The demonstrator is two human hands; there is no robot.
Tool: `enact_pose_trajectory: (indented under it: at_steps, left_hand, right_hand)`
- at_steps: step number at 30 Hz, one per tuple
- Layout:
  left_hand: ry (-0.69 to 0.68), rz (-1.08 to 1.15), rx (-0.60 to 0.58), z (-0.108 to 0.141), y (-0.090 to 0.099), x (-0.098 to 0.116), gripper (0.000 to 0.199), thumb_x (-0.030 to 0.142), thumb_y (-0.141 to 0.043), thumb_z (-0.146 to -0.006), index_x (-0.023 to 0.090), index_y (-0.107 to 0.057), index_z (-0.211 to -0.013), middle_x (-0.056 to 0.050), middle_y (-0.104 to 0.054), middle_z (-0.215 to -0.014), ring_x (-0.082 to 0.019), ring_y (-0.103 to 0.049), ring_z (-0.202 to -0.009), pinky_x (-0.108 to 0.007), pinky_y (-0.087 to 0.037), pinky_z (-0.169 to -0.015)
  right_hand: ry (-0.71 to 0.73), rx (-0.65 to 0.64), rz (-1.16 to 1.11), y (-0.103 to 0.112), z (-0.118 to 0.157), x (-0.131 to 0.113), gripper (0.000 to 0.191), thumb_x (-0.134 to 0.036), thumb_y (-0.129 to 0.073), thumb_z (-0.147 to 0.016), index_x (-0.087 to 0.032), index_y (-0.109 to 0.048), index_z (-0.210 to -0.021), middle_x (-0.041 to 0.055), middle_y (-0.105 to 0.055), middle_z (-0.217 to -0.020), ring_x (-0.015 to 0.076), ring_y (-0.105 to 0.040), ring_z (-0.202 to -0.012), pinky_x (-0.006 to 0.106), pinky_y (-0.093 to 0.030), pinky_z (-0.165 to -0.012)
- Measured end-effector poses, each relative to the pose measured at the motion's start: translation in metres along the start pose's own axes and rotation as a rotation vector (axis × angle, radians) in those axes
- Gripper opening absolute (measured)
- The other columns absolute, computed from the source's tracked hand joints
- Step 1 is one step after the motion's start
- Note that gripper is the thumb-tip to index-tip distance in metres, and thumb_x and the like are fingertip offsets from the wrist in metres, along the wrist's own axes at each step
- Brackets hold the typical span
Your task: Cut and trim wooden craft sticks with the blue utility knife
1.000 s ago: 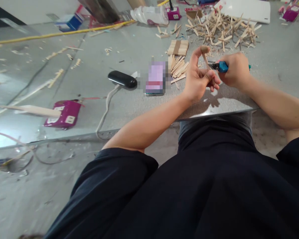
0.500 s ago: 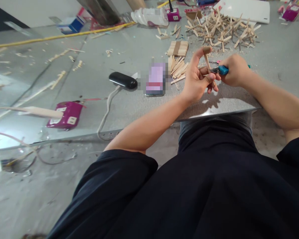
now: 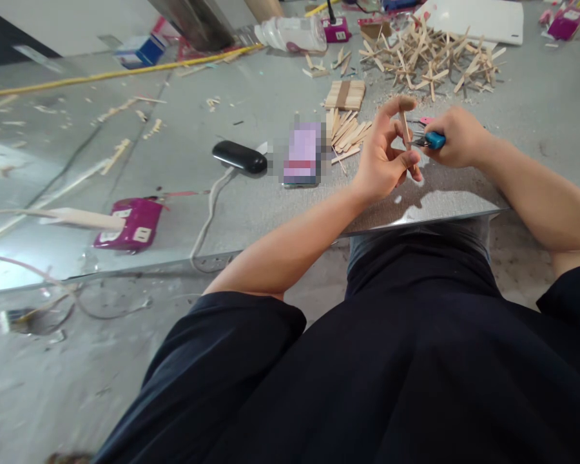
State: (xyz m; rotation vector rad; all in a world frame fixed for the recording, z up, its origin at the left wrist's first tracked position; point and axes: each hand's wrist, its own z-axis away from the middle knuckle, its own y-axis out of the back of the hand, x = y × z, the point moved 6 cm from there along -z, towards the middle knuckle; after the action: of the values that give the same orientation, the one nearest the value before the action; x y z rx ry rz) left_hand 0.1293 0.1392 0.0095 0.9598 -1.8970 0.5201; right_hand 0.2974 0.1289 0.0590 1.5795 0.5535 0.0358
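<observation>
My left hand (image 3: 384, 151) holds a wooden stick (image 3: 405, 129) roughly upright, its ends between the fingers and thumb. Closed around blue-handled pliers (image 3: 434, 140) is my right hand (image 3: 459, 136). The metal jaws point left and reach the middle of the stick; whether they bite into it is too small to tell. Just left of my left hand, loose flat sticks (image 3: 348, 132) lie fanned out below a banded bundle of sticks (image 3: 345, 95). Beyond both hands is a large heap of sticks (image 3: 430, 58), some of them crossed.
A phone (image 3: 302, 153) with a blurred screen and a black oval case (image 3: 239, 157) lie left of the sticks. Farther left is a purple power strip (image 3: 130, 223) with cords. A clear jar (image 3: 292, 33) and a white panel (image 3: 478, 19) are at the back.
My left hand has turned slightly, and its fingertips and the stick sit a little lower and more upright. The pliers have shifted slightly down and right.
</observation>
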Motion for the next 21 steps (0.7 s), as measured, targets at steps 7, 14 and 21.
enact_pose_trajectory:
  at_steps: [7,14,21]
  left_hand:
    - [-0.043,-0.037,-0.037,0.001,-0.001,-0.001,0.074,0.045,-0.084,-0.099,0.043,-0.045,-0.163,-0.001,-0.067,-0.117,-0.010,-0.077,-0.061,-0.017,-0.042,-0.041]
    - [-0.052,0.049,-0.080,0.002,-0.003,0.001,0.076,0.048,-0.089,-0.095,0.044,-0.045,-0.157,0.006,-0.059,-0.096,-0.013,-0.079,-0.061,-0.013,-0.041,-0.040]
    - [-0.004,0.013,-0.054,0.000,0.002,-0.006,0.079,0.050,-0.089,-0.096,0.039,-0.045,-0.161,0.005,-0.062,-0.090,-0.014,-0.076,-0.059,-0.015,-0.039,-0.043]
  right_hand:
    - [0.028,-0.021,-0.023,-0.002,-0.001,0.001,0.044,-0.030,-0.076,-0.096,-0.028,-0.045,-0.064,-0.0022,-0.040,-0.057,0.0194,-0.041,-0.066,0.043,-0.032,-0.074]
    - [0.118,-0.044,-0.063,-0.012,-0.004,0.006,0.052,-0.034,-0.080,-0.096,-0.027,-0.041,-0.062,-0.0050,-0.035,-0.055,0.0154,-0.030,-0.064,0.041,-0.031,-0.071]
    - [0.077,0.027,0.016,-0.013,-0.006,0.008,0.047,-0.041,-0.081,-0.093,-0.028,-0.046,-0.065,0.0002,-0.047,-0.056,0.0196,-0.043,-0.068,0.042,-0.033,-0.068]
